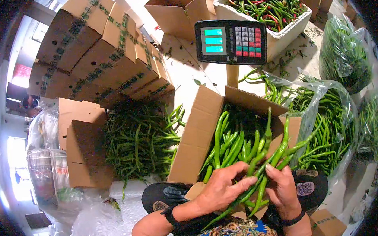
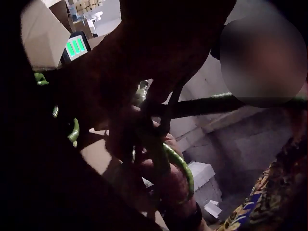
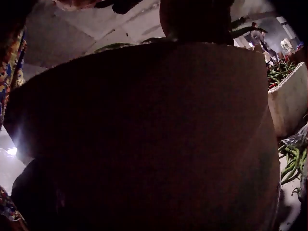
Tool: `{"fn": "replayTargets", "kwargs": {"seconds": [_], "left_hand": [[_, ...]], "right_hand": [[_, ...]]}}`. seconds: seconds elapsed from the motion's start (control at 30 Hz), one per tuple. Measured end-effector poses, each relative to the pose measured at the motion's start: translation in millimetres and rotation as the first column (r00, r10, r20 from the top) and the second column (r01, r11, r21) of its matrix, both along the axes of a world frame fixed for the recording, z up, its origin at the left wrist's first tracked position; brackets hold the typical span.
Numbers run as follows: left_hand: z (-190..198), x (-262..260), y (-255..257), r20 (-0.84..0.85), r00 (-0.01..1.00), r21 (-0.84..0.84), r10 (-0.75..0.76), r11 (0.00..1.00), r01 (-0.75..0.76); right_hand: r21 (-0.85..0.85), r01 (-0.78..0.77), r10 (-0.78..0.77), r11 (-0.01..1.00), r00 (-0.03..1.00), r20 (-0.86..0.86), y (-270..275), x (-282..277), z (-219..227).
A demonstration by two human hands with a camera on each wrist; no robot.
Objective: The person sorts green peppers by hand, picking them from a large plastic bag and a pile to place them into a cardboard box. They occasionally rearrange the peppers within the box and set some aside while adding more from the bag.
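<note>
A loose bunch of long green chili peppers (image 1: 280,151) is held between both hands, over the near side of an open cardboard box (image 1: 195,134). From the left, my left hand (image 1: 222,188) grips the bunch with thumb and fingers. My right hand (image 1: 283,191) holds the same bunch from the other side, its thumb lying along the peppers. More green chili peppers (image 1: 233,147) lie inside the box. Deep shadow covers much of the left wrist view, where a curved pepper (image 2: 182,166) shows by the fingers. A dark shape hides the right hand's grip in the right wrist view.
A scale display (image 1: 231,42) stands behind the box. To the left are a heap of green peppers (image 1: 137,142) and stacked cartons (image 1: 96,58). On the right lies a clear plastic bag (image 1: 346,105) of peppers. A white foam box (image 1: 287,40) of peppers sits at the back.
</note>
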State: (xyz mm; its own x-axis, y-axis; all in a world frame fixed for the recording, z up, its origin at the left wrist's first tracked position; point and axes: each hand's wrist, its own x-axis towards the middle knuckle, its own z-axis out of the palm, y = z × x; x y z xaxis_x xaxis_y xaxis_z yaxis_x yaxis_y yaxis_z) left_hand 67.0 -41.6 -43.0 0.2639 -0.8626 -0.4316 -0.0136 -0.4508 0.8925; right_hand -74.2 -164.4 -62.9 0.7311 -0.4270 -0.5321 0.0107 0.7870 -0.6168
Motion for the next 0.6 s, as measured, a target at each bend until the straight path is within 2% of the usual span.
{"fn": "replayTargets", "kwargs": {"seconds": [0.03,0.07,0.1,0.13,0.2,0.27,0.33,0.4,0.43,0.5,0.6], "left_hand": [[-4,-4,2,-0.019,0.996,-0.045,0.090,0.995,-0.091],[-5,0,2,0.012,0.995,-0.097,0.100,0.990,-0.098],[-7,4,4,0.027,0.990,-0.096,0.139,0.986,-0.136],[-8,9,5,0.037,0.984,-0.094,0.177,0.980,-0.173],[3,25,6,0.083,0.966,-0.079,0.244,0.968,-0.238],[-7,35,12,0.075,0.951,-0.079,0.301,0.952,-0.295],[-12,38,16,0.085,0.951,-0.113,0.299,0.951,-0.289],[-18,40,18,0.238,0.931,-0.197,0.277,0.952,-0.233],[-20,43,19,0.239,0.930,-0.190,0.278,0.953,-0.236],[-24,50,21,0.302,0.944,-0.043,0.131,0.991,-0.124],[-29,53,20,0.370,0.925,0.000,0.091,0.995,-0.097]], "right_hand": [[-0.138,-0.026,0.020,0.990,0.999,-0.046,-2,-4,-8],[-0.268,-0.058,0.032,0.962,0.995,-0.099,0,-6,-8],[-0.072,0.045,-0.052,0.996,0.993,-0.105,-1,-5,-5],[-0.017,0.092,-0.093,0.996,0.988,-0.125,-2,-5,-3],[-0.041,0.103,-0.106,0.994,0.990,-0.092,-6,-9,-7],[0.025,0.175,-0.175,0.984,0.985,-0.005,-5,-9,-5],[-0.024,0.167,-0.166,0.986,0.986,0.017,-7,-11,-7],[-0.006,0.177,-0.176,0.984,0.984,0.017,-9,-12,-4],[-0.027,0.173,-0.172,0.985,0.985,0.026,-10,-12,-4],[-0.057,0.188,-0.186,0.981,0.982,0.032,-12,-15,-7],[0.006,0.218,-0.218,0.976,0.975,0.044,-17,-20,-7]]}}
